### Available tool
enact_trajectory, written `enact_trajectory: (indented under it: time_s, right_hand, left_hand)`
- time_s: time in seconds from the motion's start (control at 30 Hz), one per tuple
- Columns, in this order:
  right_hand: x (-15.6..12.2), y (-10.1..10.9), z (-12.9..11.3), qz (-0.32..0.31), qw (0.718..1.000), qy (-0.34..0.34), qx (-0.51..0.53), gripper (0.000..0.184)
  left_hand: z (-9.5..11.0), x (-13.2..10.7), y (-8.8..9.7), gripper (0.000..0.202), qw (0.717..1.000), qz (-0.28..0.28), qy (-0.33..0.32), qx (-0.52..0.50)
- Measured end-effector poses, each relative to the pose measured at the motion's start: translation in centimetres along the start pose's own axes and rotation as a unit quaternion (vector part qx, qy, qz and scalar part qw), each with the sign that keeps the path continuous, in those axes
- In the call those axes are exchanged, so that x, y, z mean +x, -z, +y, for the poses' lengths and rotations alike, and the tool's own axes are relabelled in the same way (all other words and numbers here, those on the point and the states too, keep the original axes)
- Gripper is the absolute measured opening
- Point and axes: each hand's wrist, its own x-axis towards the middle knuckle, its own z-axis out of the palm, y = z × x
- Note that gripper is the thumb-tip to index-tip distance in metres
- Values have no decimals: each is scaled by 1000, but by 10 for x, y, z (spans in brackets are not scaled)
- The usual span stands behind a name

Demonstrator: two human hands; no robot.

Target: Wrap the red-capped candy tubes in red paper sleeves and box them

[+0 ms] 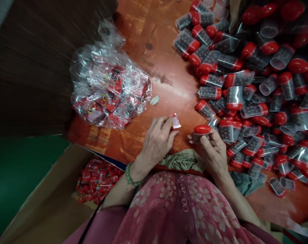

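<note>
My left hand [157, 139], with a green bead bracelet at the wrist, is closed on a small red printed packet [176, 121] just above the tabletop. Its fingers hide much of that piece. In my right hand [215, 149] is a clear plastic tube with a rounded red cap [202, 129], cap end up, gripped between thumb and fingers. The two hands are a short way apart. Behind the left hand lies a clear plastic bag [110, 78] full of similar red printed packets.
A large heap of red-capped clear tubes [253, 112] covers the right side of the reddish wooden table [133, 142]. A crumpled greenish cloth [186, 159] lies at the front edge. Below left, a cardboard box [44, 189] holds many red pieces [98, 178].
</note>
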Motion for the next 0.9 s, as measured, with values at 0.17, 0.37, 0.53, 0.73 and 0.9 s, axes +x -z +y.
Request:
enact_trajectory:
  time_s: [0.17,0.37,0.53,0.73,0.9]
  right_hand:
    - [2,4,1,-16,999,-29,17,21]
    - [6,5,-2,-6,998,-51,22,26]
    - [5,10,-2,6,998,-57,7,28]
    - [4,15,-4,9,999,-24,-45,26]
    - [5,13,-6,-1,996,-10,-89,28]
  left_hand:
    - [-5,2,-13,25,992,-8,-60,109]
    - [-5,4,-17,23,989,17,-81,123]
    - [-10,3,-21,20,990,46,-85,103]
    - [-16,5,-13,17,998,34,-44,-28]
    - [-9,3,-11,24,999,5,-21,37]
